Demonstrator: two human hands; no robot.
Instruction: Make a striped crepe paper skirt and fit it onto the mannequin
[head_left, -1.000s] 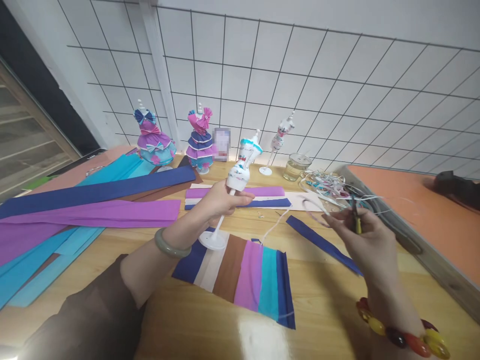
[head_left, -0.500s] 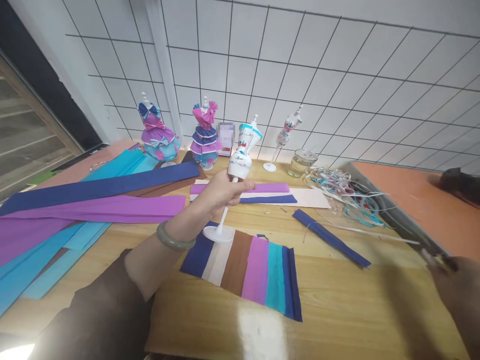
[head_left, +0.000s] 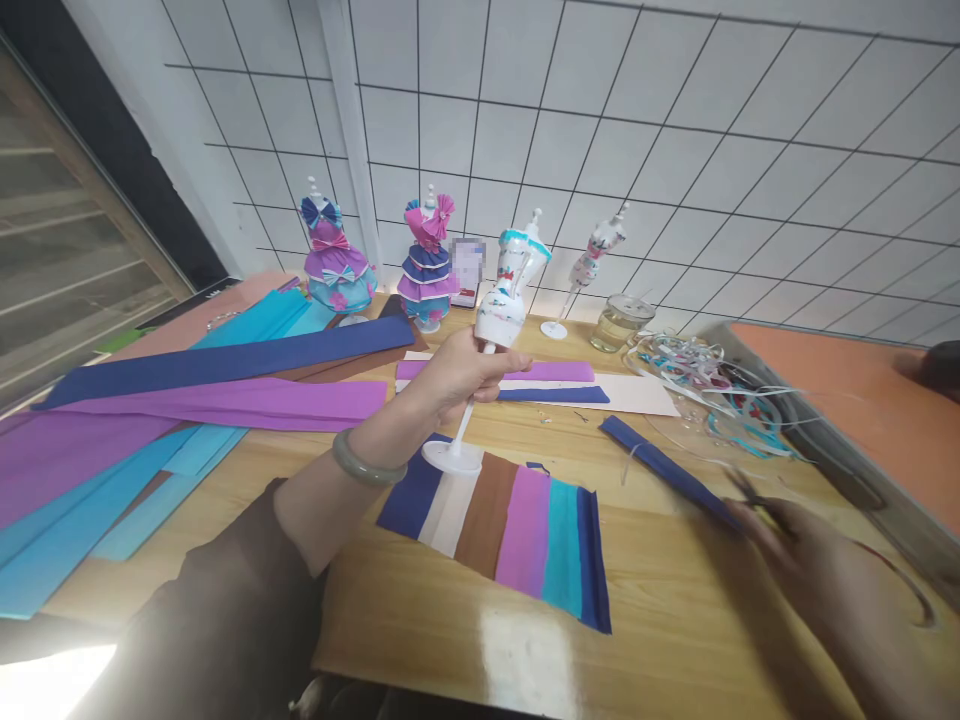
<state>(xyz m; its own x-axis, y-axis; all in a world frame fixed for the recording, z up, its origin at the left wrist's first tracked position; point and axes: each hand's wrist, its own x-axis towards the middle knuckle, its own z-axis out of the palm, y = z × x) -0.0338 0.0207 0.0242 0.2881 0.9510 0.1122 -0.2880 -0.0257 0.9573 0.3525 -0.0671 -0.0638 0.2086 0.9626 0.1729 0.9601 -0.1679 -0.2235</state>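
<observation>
My left hand [head_left: 472,372] is wrapped round the thin white stand of a small dress-form mannequin [head_left: 504,300], just below its torso. This mannequin is white with small coloured marks and a turquoise strip along its top edge; its round base [head_left: 452,458] is over a striped crepe-paper sheet [head_left: 487,515]. At the right, my right hand [head_left: 814,560] is blurred and closed round what look like small scissors [head_left: 746,492], dark blades pointing up and left. Close to those blades lies a folded dark blue paper strip [head_left: 660,468].
Two mannequins in paper dresses [head_left: 339,270] [head_left: 427,265] and a bare one [head_left: 592,258] stand along the wall. A glass jar [head_left: 621,322] and tangled ribbons [head_left: 705,375] are at the back right. Long crepe-paper strips [head_left: 225,365] cover the left side.
My right hand has come in from the right edge towards the dark blue strip, bringing the scissors. The left hand still holds the mannequin; the whole view has shifted slightly.
</observation>
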